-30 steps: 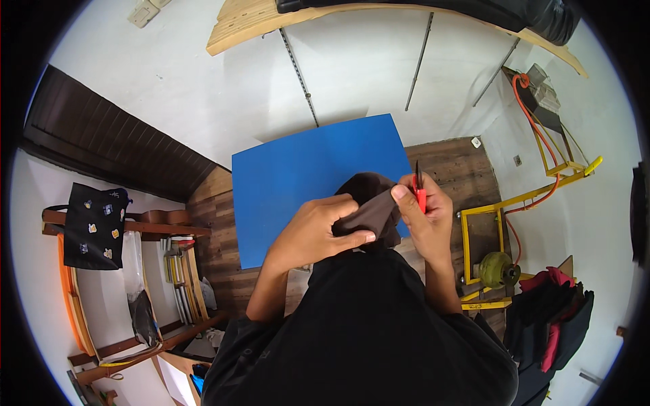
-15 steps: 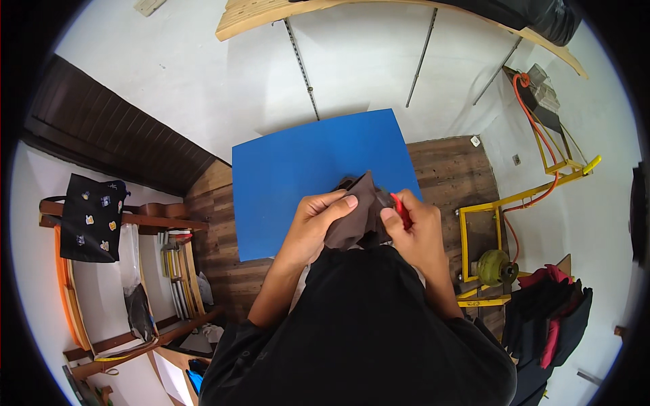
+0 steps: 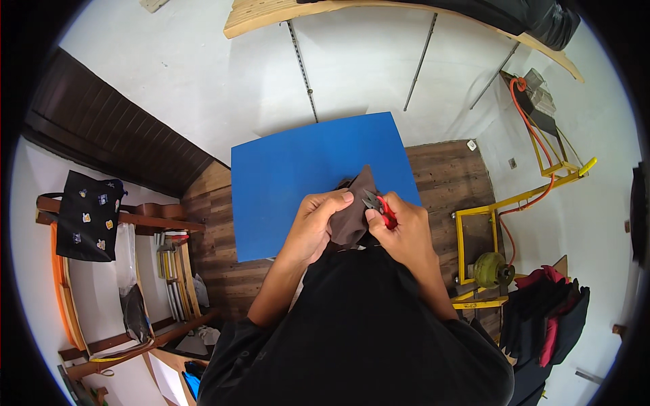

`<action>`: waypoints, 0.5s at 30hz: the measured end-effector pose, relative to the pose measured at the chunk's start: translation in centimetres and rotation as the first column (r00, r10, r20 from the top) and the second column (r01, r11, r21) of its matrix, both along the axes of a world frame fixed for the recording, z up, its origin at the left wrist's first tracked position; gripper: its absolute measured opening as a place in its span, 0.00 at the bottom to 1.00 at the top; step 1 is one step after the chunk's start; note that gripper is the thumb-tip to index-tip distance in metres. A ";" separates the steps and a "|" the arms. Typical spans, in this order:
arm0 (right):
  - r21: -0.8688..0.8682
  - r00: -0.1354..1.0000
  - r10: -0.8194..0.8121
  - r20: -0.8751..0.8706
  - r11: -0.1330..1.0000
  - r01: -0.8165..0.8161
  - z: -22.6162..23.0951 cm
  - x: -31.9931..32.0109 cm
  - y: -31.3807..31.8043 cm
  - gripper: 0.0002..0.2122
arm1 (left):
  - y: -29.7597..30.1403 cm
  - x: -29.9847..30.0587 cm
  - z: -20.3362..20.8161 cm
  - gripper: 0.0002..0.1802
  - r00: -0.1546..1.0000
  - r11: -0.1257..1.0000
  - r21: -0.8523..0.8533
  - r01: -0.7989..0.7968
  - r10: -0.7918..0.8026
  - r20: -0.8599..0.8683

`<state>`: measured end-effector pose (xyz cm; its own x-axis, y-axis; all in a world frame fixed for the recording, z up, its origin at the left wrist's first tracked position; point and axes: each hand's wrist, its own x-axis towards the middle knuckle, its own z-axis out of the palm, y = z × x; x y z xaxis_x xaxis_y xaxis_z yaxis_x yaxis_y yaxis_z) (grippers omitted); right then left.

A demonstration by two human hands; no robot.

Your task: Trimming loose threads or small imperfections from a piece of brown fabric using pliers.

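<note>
My left hand (image 3: 317, 220) pinches a piece of brown fabric (image 3: 351, 220) between thumb and fingers, above the near edge of a blue table (image 3: 284, 183). The fabric is bunched, with one corner pointing up and away from me. My right hand (image 3: 403, 227) is closed around small thread snips (image 3: 388, 211) with red handles. Their grey blades point left and lie against or just over the fabric's right side; I cannot tell whether they touch it. The lower folds of the fabric hang in front of my black shirt.
On the left stands a wooden shelf (image 3: 162, 220) with a black patterned bag (image 3: 88, 215) hanging from it. A yellow metal frame (image 3: 462, 250) with a green gas cylinder (image 3: 492, 269) and orange hose is at the right, beside dark garments (image 3: 542, 314). A wooden wall shelf (image 3: 379, 8) runs overhead.
The snips have shifted left, and their blades now show more fully over the fabric. My right hand has turned slightly with them. My left hand keeps its hold.
</note>
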<state>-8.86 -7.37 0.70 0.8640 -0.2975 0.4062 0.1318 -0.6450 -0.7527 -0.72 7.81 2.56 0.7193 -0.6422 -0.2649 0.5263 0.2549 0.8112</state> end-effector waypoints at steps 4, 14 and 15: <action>-0.023 0.990 0.136 -0.037 0.990 -0.137 -0.2 0.1 -0.4 0.11 | 0.3 0.4 -0.4 0.12 1.000 0.999 -0.047 0.028 -0.027 0.007; 0.027 0.941 0.330 -0.071 0.944 -0.329 0.4 0.6 -1.6 0.09 | 0.2 1.6 -1.2 0.16 0.954 0.997 0.055 0.062 -0.075 0.290; -0.025 0.932 0.352 -0.081 0.934 -0.355 0.3 0.6 -1.8 0.09 | 0.2 1.7 -1.3 0.17 0.933 0.996 0.072 0.061 -0.083 0.349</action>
<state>-8.21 -9.20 1.00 0.9385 0.0474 0.3420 0.3015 -0.5956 -0.7446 0.94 8.05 1.30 0.7259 -0.6865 -0.0426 0.2197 0.1727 0.9602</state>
